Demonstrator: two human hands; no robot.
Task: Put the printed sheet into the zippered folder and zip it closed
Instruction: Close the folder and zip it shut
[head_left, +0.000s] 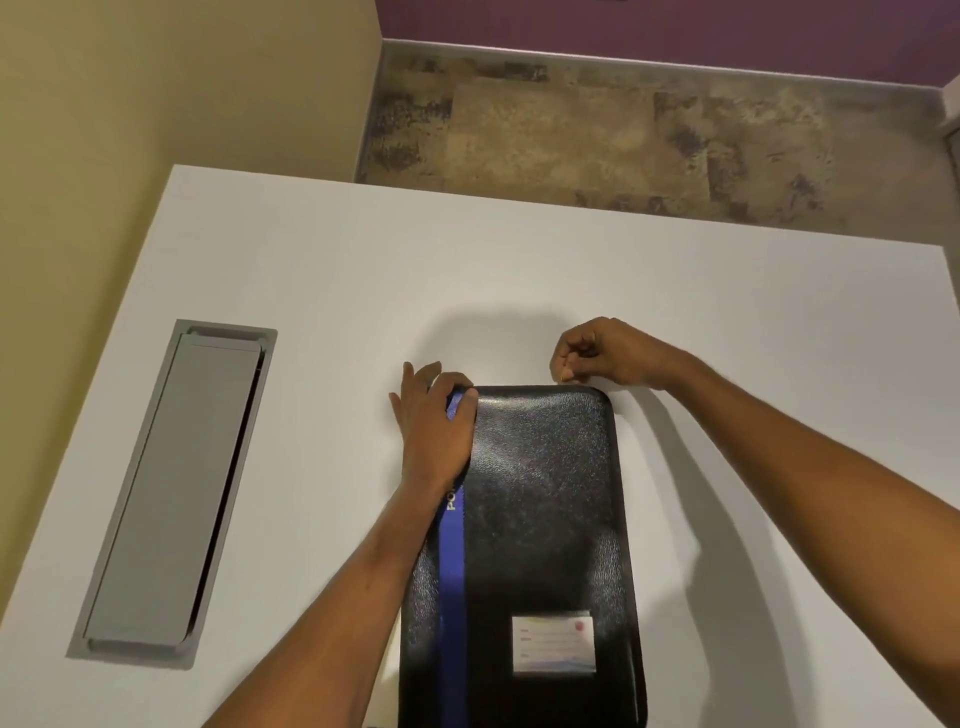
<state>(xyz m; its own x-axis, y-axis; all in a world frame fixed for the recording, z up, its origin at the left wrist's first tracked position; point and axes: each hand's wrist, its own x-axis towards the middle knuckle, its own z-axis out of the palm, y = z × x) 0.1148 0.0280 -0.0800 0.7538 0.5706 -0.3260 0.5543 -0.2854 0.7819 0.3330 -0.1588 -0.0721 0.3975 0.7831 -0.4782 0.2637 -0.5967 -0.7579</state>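
Lying flat in the lower centre of the head view, the black zippered folder (540, 519) rests on the white table (322, 291), its long side running from mid-frame down past the bottom edge. The cover is closed. A blue stripe (451, 582) runs along the folder's left side, with white lettering partly hidden under the wrist. A small white label card (553, 644) sits on the cover toward the lower right.

The left hand (434, 421) lies palm down over the folder's upper left corner, fingers held together and extended onto the table just beyond the edge, the thumb pressing on the top of the blue stripe.

The right hand (608, 353) is at the folder's upper right corner, in the centre right of the frame, fingers curled in with thumb and forefinger pinched together just above the top edge. What the pinch holds is too small to make out; whether it is the zip pull cannot be told.

The printed sheet is not visible anywhere on the table or outside the folder.

In the left of the frame a grey recessed cable hatch (176, 488) is set into the tabletop, lid down. Patterned carpet (623, 135) shows beyond the table's far edge in the upper part of the frame.
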